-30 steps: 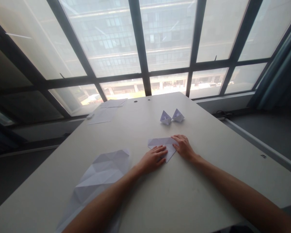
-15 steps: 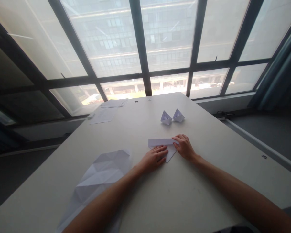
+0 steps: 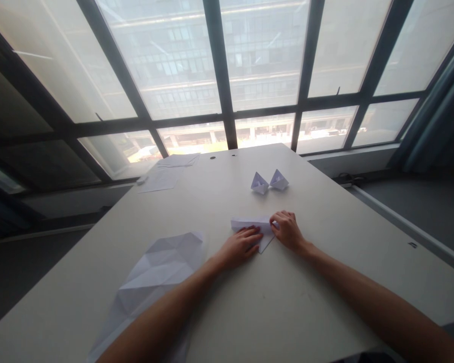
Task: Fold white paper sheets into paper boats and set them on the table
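A folded sheet of white paper (image 3: 265,241) lies on the table in front of me, its pointed end towards me and a strip along its far edge lifted. My left hand (image 3: 242,247) rests flat on the paper, fingers stretched out and pressing it down. At the right end of the strip, my right hand (image 3: 286,229) pinches the paper's edge between thumb and fingers. Beyond the hands stand two folded paper boats (image 3: 259,183), side by side and almost touching.
A large creased sheet of paper (image 3: 155,269) lies at the left, partly under my left forearm. Flat sheets (image 3: 161,179) lie at the table's far left corner. The white table (image 3: 219,196) reaches to a wall of windows (image 3: 263,55). A curtain (image 3: 435,111) hangs at the right.
The strip along the paper's far edge has tipped up towards me. My right hand's fingers have drawn into a pinch on its end; my left hand stays in place.
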Motion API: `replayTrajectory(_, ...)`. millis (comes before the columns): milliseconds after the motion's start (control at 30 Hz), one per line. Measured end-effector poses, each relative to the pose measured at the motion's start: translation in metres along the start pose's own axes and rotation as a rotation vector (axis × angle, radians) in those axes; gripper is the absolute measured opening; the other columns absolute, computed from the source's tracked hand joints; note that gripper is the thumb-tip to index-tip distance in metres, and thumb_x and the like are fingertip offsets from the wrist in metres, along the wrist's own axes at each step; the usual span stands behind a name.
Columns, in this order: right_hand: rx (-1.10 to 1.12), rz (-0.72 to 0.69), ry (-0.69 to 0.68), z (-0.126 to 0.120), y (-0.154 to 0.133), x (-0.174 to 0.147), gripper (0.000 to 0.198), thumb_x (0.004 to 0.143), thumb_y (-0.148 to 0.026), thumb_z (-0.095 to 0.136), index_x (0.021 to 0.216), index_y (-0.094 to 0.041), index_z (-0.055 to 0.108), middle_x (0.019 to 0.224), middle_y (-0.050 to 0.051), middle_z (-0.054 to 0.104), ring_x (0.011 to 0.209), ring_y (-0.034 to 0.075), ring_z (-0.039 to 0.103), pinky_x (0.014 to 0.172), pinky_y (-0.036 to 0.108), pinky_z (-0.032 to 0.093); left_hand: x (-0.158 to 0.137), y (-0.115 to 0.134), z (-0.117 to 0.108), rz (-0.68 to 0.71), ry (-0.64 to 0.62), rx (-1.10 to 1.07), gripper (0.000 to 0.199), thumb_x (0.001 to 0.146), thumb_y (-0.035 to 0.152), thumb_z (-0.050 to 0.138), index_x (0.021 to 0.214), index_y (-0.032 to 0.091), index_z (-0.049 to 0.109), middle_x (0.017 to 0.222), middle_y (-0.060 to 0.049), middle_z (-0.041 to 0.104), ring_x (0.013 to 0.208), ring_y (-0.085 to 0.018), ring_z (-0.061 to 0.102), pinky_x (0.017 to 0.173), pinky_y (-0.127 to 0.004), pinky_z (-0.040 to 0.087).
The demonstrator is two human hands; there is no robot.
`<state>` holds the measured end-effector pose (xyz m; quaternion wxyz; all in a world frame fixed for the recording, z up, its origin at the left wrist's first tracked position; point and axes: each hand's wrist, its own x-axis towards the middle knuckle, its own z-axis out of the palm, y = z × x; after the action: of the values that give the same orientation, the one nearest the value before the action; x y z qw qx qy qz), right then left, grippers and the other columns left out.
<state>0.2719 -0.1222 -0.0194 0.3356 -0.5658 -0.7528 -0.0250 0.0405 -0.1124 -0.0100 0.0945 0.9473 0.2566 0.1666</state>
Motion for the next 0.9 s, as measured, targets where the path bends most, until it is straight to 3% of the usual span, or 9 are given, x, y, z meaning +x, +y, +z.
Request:
replayTrajectory(333, 0.013, -0.011, -0.060, 0.002, 0.002, -0.001, 0.021, 0.085, -0.009, 0.057, 0.092, -0.022, 0.071, 0.090, 0.004, 0.070, 0.091, 0.020, 0.058, 0.085, 0.035, 0.031, 0.001, 0.002, -0.002, 0.034, -0.013, 0.040, 0.040, 0.095, 0.030, 0.049, 0.135, 0.022, 0.053, 0.140, -0.008, 0.052, 0.135, -0.024, 0.041, 0.113, -0.038, 0.036)
replayTrajectory(533, 0.030, -0.036, -0.109, 0.001, 0.003, -0.002, 0.021, 0.087, -0.012, 0.058, 0.093, -0.024, 0.074, 0.090, 0.004, 0.069, 0.092, 0.020, 0.057, 0.086, 0.033, 0.036, 0.003, 0.010, -0.007, 0.042, -0.029, 0.049, 0.028, 0.096, 0.028, 0.047, 0.119, 0.024, 0.064, 0.123, -0.005, 0.062, 0.115, -0.024, 0.055, 0.102, -0.038, 0.043)
replayTrajectory(733, 0.012, -0.110, -0.177, -0.001, -0.001, -0.004, 0.039, 0.087, -0.005, 0.049, 0.115, -0.025, 0.068, 0.105, 0.004, 0.067, 0.100, 0.020, 0.055, 0.091, 0.031, 0.040, 0.004, 0.012, -0.008, 0.061, -0.062, 0.018, 0.033, 0.100, 0.029, 0.038, 0.113, 0.026, 0.068, 0.112, -0.004, 0.066, 0.105, -0.021, 0.058, 0.093, -0.033, 0.047)
replayTrajectory(900, -0.098, -0.157, -0.235, -0.005, -0.011, -0.008, 0.037, 0.090, -0.011, 0.049, 0.122, -0.024, 0.063, 0.116, 0.009, 0.064, 0.106, 0.023, 0.053, 0.091, 0.035, 0.041, 0.004, 0.011, -0.008, 0.105, -0.020, 0.011, 0.030, 0.099, 0.025, 0.040, 0.109, 0.025, 0.068, 0.110, -0.005, 0.068, 0.103, -0.020, 0.060, 0.091, -0.032, 0.048)
